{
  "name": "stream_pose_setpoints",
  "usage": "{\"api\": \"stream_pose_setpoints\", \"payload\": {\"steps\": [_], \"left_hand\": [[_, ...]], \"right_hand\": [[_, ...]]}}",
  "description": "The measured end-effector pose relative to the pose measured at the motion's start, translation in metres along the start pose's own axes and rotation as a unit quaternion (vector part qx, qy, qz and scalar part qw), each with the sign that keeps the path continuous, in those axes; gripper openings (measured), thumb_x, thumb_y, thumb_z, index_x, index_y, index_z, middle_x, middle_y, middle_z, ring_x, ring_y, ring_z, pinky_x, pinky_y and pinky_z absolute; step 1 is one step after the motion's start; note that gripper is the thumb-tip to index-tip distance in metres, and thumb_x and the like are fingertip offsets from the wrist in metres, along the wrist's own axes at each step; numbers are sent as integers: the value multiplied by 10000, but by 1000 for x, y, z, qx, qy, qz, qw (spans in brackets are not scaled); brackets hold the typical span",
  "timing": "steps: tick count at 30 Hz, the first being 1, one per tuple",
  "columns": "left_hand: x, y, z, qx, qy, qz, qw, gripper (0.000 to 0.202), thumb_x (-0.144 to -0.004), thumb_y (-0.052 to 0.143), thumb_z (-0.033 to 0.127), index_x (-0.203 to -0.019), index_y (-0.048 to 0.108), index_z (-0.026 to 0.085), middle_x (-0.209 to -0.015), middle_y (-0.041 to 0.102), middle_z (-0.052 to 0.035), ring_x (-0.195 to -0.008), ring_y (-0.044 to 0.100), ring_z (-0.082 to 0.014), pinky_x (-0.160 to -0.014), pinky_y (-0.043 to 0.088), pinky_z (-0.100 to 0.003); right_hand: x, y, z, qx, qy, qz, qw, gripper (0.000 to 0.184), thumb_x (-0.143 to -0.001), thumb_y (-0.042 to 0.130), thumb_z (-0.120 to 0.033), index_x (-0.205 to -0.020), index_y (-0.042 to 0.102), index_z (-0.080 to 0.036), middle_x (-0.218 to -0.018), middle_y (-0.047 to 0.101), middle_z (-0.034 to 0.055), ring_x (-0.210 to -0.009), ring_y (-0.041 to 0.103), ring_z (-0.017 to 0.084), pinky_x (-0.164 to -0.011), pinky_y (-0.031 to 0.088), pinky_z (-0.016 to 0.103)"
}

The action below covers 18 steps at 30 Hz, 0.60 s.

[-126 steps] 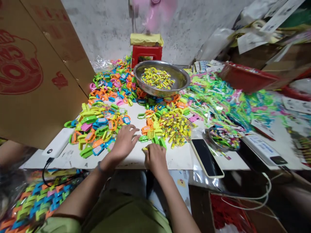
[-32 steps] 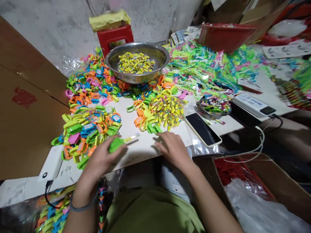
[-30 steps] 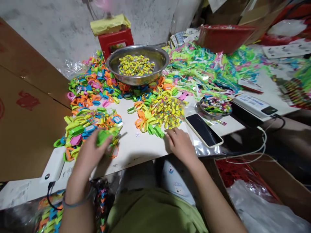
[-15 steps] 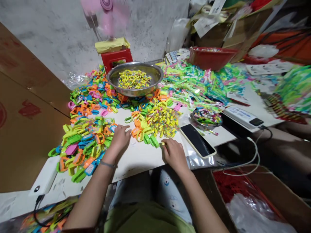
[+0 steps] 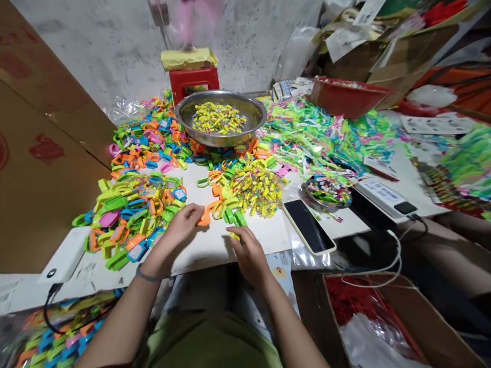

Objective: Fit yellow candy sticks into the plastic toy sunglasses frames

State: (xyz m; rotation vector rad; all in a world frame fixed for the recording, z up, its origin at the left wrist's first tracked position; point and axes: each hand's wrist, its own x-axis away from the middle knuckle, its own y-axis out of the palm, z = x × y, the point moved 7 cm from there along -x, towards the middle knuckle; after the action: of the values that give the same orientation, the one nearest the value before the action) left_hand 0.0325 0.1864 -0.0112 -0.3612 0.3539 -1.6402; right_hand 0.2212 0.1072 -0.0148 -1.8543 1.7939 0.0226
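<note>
My left hand (image 5: 184, 223) pinches an orange toy watch (image 5: 204, 216) just above the white tabletop. In my right hand (image 5: 247, 250), between thumb and fingers, is a small yellow-capped tube (image 5: 233, 234), mostly covered by the fingers. Beyond both hands lies a heap of yellow-capped tubes (image 5: 261, 189) with colourful bits inside. Loose orange, yellow and green toy watches rest along its left side, among them a green watch (image 5: 235, 217). Left of my left hand is a big pile of multicoloured toy watches (image 5: 130, 220).
A steel bowl (image 5: 259, 115) holding more tubes stands behind, on other watches. To the right are a phone (image 5: 309, 225), a small dish (image 5: 326, 203) of coloured pieces and a white power bank (image 5: 383, 197). A cardboard box (image 5: 46, 153) rises at left. Another person's arm (image 5: 448, 250) is at far right.
My left hand has taken hold of an orange toy watch and drawn it nearer. My right hand has moved left with the yellow-capped tube. The camera view has shifted slightly.
</note>
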Motion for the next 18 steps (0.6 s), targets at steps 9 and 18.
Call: {"api": "stream_pose_setpoints", "payload": {"steps": [9,18], "left_hand": [[58,24,6,338,-98,-52,934,729,-649,820,313,-1268,443,232,-962,669,-25,-825,676,-166,-755,524,-272],[82,29,20,351,-27,-131,927,399,-790,735,324,-1110,533,196,-1136,679,-95,-992,669,-200,-839,510,-278]], "right_hand": [[10,12,-21,-20,-25,13,999,142,-950,481,-202,-1079,537,-217,-981,645,54,-901,623,175,-773,492,287],[19,0,-29,3,-20,71,997,166,-940,502,-179,-1094,526,-233,-933,638,34,-819,631,152,-691,496,250]]}}
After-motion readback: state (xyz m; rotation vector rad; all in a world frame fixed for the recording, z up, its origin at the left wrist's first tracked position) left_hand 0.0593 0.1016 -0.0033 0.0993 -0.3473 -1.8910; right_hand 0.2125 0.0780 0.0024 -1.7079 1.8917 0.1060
